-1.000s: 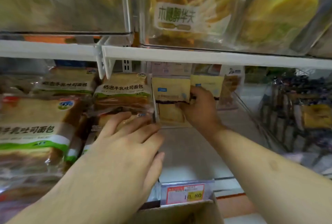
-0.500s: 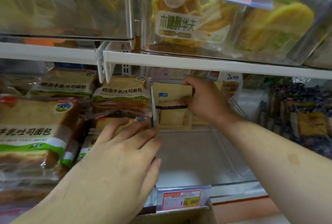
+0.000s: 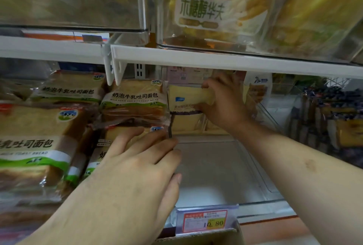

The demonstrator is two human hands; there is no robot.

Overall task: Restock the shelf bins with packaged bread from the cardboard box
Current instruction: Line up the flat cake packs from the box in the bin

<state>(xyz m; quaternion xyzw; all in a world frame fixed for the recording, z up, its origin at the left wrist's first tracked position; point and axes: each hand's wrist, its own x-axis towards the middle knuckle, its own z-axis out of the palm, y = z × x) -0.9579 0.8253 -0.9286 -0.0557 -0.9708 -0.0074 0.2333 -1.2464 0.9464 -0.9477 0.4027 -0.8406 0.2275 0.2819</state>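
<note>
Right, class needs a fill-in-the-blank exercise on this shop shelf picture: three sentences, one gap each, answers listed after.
1. The right hand grips a yellow bread packet at the ____ of the clear bin.
2. The left hand, fingers straight, rests on the bin's ____ wall.
3. The price tag on the bin's front reads ____.

Missing words: back; left; 10.80

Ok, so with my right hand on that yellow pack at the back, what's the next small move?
Probably stand it upright against the back and let go: your right hand grips the yellow bread pack at the rear of the clear bin, whose floor in front lies bare.
</note>
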